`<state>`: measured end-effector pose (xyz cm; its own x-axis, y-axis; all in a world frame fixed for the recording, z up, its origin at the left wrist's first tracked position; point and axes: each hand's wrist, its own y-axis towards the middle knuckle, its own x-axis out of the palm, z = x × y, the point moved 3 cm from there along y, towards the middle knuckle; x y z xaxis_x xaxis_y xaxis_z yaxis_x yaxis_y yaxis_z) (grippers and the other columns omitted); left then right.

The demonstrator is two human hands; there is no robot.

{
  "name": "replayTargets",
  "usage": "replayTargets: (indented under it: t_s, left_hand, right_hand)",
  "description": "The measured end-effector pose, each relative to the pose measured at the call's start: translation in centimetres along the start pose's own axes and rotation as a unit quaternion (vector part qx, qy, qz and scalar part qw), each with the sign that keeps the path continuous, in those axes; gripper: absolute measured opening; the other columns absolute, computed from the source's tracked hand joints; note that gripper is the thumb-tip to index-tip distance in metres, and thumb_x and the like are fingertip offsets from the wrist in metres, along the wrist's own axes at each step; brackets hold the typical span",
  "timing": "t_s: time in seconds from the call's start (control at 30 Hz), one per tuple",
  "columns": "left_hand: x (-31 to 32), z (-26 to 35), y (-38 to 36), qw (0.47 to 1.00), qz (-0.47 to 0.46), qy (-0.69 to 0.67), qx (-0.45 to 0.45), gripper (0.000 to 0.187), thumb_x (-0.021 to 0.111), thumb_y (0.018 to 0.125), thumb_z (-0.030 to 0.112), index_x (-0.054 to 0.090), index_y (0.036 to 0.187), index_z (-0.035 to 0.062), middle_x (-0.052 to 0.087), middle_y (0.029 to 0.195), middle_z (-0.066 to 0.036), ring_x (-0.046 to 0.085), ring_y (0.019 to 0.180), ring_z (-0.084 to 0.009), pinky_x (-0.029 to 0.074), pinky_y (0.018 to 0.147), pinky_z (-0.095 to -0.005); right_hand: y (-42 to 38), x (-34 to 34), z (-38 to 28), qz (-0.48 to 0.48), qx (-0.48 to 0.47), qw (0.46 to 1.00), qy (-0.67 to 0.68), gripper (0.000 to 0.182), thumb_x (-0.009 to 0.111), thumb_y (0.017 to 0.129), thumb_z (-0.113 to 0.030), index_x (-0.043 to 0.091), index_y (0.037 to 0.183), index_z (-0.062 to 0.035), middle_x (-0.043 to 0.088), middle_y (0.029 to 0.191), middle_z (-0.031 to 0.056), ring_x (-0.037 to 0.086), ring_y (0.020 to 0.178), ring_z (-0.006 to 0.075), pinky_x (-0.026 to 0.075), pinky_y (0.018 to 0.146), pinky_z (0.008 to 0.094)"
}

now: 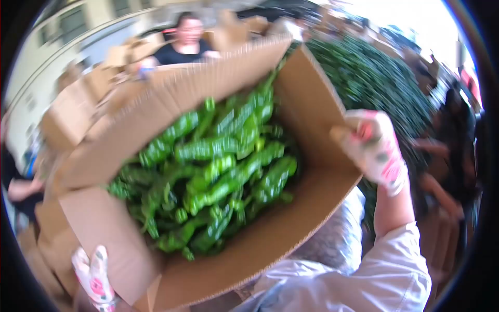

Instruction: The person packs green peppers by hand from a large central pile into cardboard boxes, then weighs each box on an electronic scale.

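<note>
One cardboard box (249, 244) is held up off any surface, tilted, between the person's two gloved hands. The right hand (377, 151) grips the right-hand flap near its top edge, fingers (358, 130) curled over the cardboard and clenched on it. The left hand (93, 278) shows only in part at the near left corner of the box; it lies against the outer wall, but whether its fingers are wrapped round an edge cannot be told.

The box is well filled: a heap of green peppers (213, 177) covers its floor and climbs toward the far flap. They are too many and too tangled to count singly, certainly dozens. Judging by this, the filling looks largely done, and the box is being carried or tipped rather than packed; none of its flaps is folded shut.

Beyond the right flap lies one large mound of the same peppers (374, 78), blurred, so plenty of loose stock is left. Several other open cardboard boxes (73, 114) stand at the far left, their number unclear through blur. One person in a dark top (184, 49) stands at the far side, and another person's arms (442, 192) show at the right edge.
</note>
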<state>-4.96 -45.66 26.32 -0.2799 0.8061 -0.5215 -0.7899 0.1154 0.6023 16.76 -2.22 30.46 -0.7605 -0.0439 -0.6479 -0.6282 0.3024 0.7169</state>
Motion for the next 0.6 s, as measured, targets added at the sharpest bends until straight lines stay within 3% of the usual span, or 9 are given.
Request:
replayTargets:
  t_s: [0.1, 0.17, 0.2, 0.27, 0.33, 0.43, 0.47, 0.5, 0.6]
  left_hand:
    - [12.9, 7.2, 6.2, 0.950, -0.227, -0.214, 0.019, 0.031, 0.060, 0.089, 0.017, 0.054, 0.110, -0.0063, 0.053, 0.106, -0.012, 0.052, 0.085, -0.0137, 0.042, 0.076, -0.0248]
    - [22.5, 14.2, 4.9, 0.949, -0.166, -0.263, 0.050, 0.031, 0.057, 0.090, 0.015, 0.054, 0.113, -0.0054, 0.056, 0.102, -0.009, 0.051, 0.085, -0.0122, 0.042, 0.076, -0.0244]
    - [26.5, 18.8, 3.0, 0.919, -0.243, -0.290, 0.111, 0.030, 0.057, 0.091, 0.015, 0.055, 0.113, -0.0054, 0.058, 0.098, -0.007, 0.052, 0.084, -0.0114, 0.043, 0.076, -0.0242]
    - [32.7, 28.0, -2.9, 0.827, -0.394, -0.348, 0.202, 0.027, 0.057, 0.091, 0.016, 0.058, 0.108, -0.0053, 0.060, 0.089, -0.003, 0.055, 0.082, -0.0112, 0.045, 0.073, -0.0253]
    - [35.0, 35.4, -7.0, 0.736, -0.494, -0.361, 0.290, 0.024, 0.058, 0.090, 0.019, 0.062, 0.095, -0.0036, 0.062, 0.079, -0.004, 0.059, 0.076, -0.0154, 0.045, 0.066, -0.0295]
    - [39.5, 39.4, -17.5, 0.650, -0.529, -0.344, 0.423, 0.029, 0.058, 0.086, 0.028, 0.061, 0.075, 0.0020, 0.061, 0.065, -0.013, 0.059, 0.060, -0.0279, 0.043, 0.055, -0.0375]
    - [40.5, 39.7, -21.0, 0.639, -0.523, -0.334, 0.454, 0.041, 0.060, 0.085, 0.038, 0.063, 0.091, -0.0033, 0.065, 0.075, -0.015, 0.061, 0.067, -0.0229, 0.046, 0.063, -0.0342]
    - [41.0, 40.4, -24.3, 0.593, -0.570, -0.310, 0.476, 0.037, 0.059, 0.083, 0.039, 0.065, 0.085, 0.0031, 0.065, 0.078, -0.017, 0.062, 0.072, -0.0324, 0.047, 0.064, -0.0378]
    - [43.3, 40.9, -35.8, 0.512, -0.639, -0.289, 0.496, 0.030, 0.054, 0.080, 0.034, 0.066, 0.081, 0.0062, 0.064, 0.079, -0.018, 0.063, 0.077, -0.0353, 0.049, 0.067, -0.0410]
  right_hand:
    - [-6.2, -8.3, 5.5, 0.097, 0.115, 0.987, -0.059, 0.017, 0.061, 0.080, -0.008, 0.054, 0.067, -0.0017, 0.038, 0.054, 0.0052, 0.038, 0.048, 0.0190, 0.033, 0.046, 0.0317]
    - [-11.7, -13.7, 8.2, 0.104, 0.315, 0.938, -0.102, 0.020, 0.061, 0.082, -0.011, 0.053, 0.067, -0.0004, 0.035, 0.055, 0.0018, 0.035, 0.049, 0.0103, 0.030, 0.046, 0.0290]
    - [-15.6, -16.0, 10.0, 0.147, 0.359, 0.913, -0.123, 0.019, 0.059, 0.085, -0.013, 0.055, 0.070, -0.0015, 0.034, 0.057, -0.0042, 0.033, 0.053, 0.0026, 0.026, 0.046, 0.0251]
    - [-22.4, -19.6, 9.6, 0.196, 0.469, 0.853, -0.119, 0.015, 0.059, 0.087, -0.016, 0.060, 0.077, -0.0050, 0.036, 0.058, -0.0102, 0.029, 0.052, 0.0003, 0.023, 0.046, 0.0211]
    - [-28.6, -23.6, 8.4, 0.251, 0.536, 0.795, -0.136, 0.014, 0.058, 0.088, -0.017, 0.062, 0.081, -0.0061, 0.037, 0.059, -0.0117, 0.028, 0.052, -0.0009, 0.021, 0.046, 0.0199]
    - [-38.6, -24.9, 4.2, 0.280, 0.634, 0.687, -0.216, 0.013, 0.057, 0.088, -0.017, 0.063, 0.081, -0.0073, 0.038, 0.058, -0.0114, 0.030, 0.053, -0.0013, 0.021, 0.047, 0.0200]
    - [-41.4, -24.8, 2.5, 0.282, 0.651, 0.660, -0.247, 0.015, 0.057, 0.087, -0.017, 0.062, 0.079, -0.0066, 0.038, 0.058, -0.0105, 0.030, 0.053, -0.0003, 0.022, 0.047, 0.0209]
    - [-44.2, -24.6, 1.2, 0.283, 0.663, 0.637, -0.273, 0.017, 0.056, 0.087, -0.017, 0.061, 0.076, -0.0059, 0.038, 0.058, -0.0096, 0.031, 0.053, 0.0007, 0.024, 0.047, 0.0219]
    - [-53.4, -22.6, -2.9, 0.209, 0.736, 0.543, -0.346, 0.022, 0.057, 0.086, -0.018, 0.053, 0.068, -0.0036, 0.037, 0.057, -0.0064, 0.032, 0.054, 0.0044, 0.027, 0.048, 0.0260]
